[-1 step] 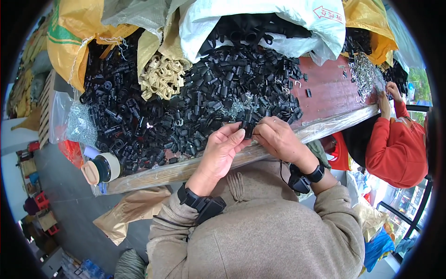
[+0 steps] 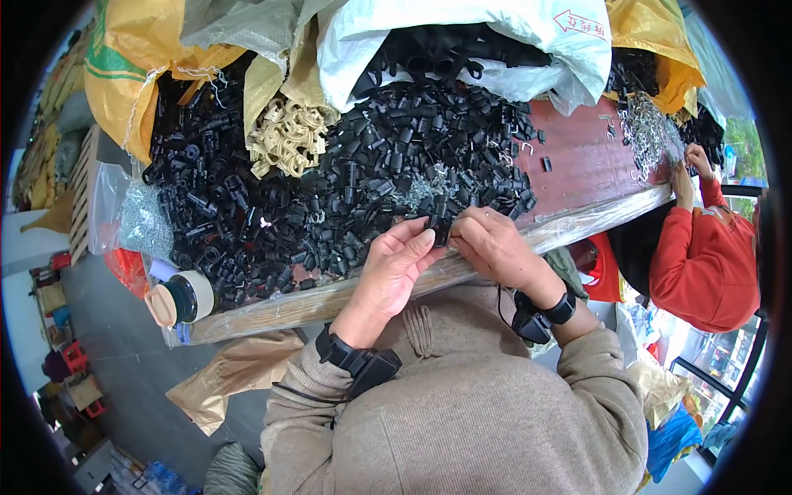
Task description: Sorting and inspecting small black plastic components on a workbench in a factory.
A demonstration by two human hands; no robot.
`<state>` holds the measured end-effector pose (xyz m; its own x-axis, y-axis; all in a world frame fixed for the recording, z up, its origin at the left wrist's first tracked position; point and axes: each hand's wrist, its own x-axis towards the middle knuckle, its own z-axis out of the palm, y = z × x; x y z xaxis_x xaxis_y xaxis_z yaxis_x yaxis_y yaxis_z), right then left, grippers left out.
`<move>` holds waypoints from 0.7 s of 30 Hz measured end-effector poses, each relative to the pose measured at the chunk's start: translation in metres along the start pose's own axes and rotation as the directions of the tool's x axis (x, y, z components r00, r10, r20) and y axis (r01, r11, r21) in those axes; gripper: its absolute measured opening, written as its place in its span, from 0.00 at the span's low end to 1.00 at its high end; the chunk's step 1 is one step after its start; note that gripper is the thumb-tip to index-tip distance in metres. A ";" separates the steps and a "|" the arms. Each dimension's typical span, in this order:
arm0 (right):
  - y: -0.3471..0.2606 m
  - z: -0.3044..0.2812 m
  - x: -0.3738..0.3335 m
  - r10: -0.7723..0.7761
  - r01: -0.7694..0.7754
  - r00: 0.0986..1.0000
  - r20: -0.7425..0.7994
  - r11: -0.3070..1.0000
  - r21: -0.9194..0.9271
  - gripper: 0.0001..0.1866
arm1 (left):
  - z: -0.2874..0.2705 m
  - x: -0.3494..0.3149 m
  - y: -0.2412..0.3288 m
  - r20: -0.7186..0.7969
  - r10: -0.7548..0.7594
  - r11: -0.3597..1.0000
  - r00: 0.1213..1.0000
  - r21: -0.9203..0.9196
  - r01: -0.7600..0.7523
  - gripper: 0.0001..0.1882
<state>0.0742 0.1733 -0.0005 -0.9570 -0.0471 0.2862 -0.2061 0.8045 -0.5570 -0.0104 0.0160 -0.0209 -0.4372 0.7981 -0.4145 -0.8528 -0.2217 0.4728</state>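
Between my two hands is a small black plastic part, upright just above the table's near edge. The fingers and thumb of my left hand pinch it from the left. On its other side my right hand is closed, its fingertips at the part's right and lower side; whether they hold a smaller piece as well is hidden. Right behind the hands lies a heap of black plastic pieces, with a small pile of silvery metal bits on it.
Cream-coloured clips spill from a sack at the back. Longer black fittings lie at left, near a lidded jar on the wooden table edge. A white sack stands behind. At right, a person in red handles metal hooks.
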 end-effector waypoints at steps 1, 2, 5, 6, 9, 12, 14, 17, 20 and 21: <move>-0.002 0.000 -0.003 -0.001 0.001 1.000 -0.007 1.000 -0.002 0.06 | 0.000 -0.001 -0.002 -0.003 0.000 1.000 1.000 -0.011 0.000 0.13; -0.004 0.001 -0.006 0.066 -0.065 0.998 -0.008 0.994 0.086 0.07 | 0.001 -0.003 -0.005 -0.005 0.000 1.000 1.000 -0.022 0.000 0.13; -0.008 -0.001 -0.012 0.202 -0.196 0.979 0.001 0.947 0.257 0.08 | 0.005 -0.007 -0.010 0.013 0.005 0.999 1.000 -0.033 -0.004 0.13; -0.009 -0.004 -0.012 0.240 -0.244 0.969 0.054 0.917 0.315 0.08 | 0.005 -0.008 -0.011 0.019 0.006 0.999 1.000 -0.042 -0.006 0.13; -0.010 -0.009 -0.012 0.302 -0.343 0.939 0.164 0.841 0.418 0.09 | 0.003 -0.008 -0.013 0.040 0.016 1.000 0.999 -0.012 -0.015 0.13; -0.006 -0.007 -0.011 0.330 -0.428 0.903 0.274 0.739 0.520 0.10 | -0.001 -0.008 -0.013 0.056 0.027 1.000 0.998 -0.012 -0.027 0.13; 0.000 0.002 -0.013 0.336 -0.418 0.907 0.254 0.647 0.638 0.10 | -0.005 -0.008 -0.011 0.068 0.042 0.998 0.997 -0.038 -0.040 0.13; 0.006 0.010 -0.012 0.359 -0.367 0.907 0.219 0.421 0.829 0.09 | -0.009 -0.005 -0.008 0.053 0.055 0.996 0.997 -0.068 -0.051 0.13; 0.007 0.011 -0.004 0.445 -0.468 0.838 0.316 0.286 0.836 0.09 | -0.016 -0.002 -0.005 0.038 0.085 0.993 0.996 -0.085 -0.082 0.13; 0.007 0.011 -0.002 0.443 -0.474 0.836 0.324 0.283 0.834 0.09 | -0.017 -0.001 -0.004 0.039 0.106 0.991 0.994 -0.083 -0.102 0.13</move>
<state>0.0725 0.1722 -0.0131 -0.9573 0.1250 -0.2606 0.2251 -0.2434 -0.9435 -0.0116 0.0065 -0.0356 -0.5133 0.7916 -0.3315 -0.8246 -0.3478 0.4462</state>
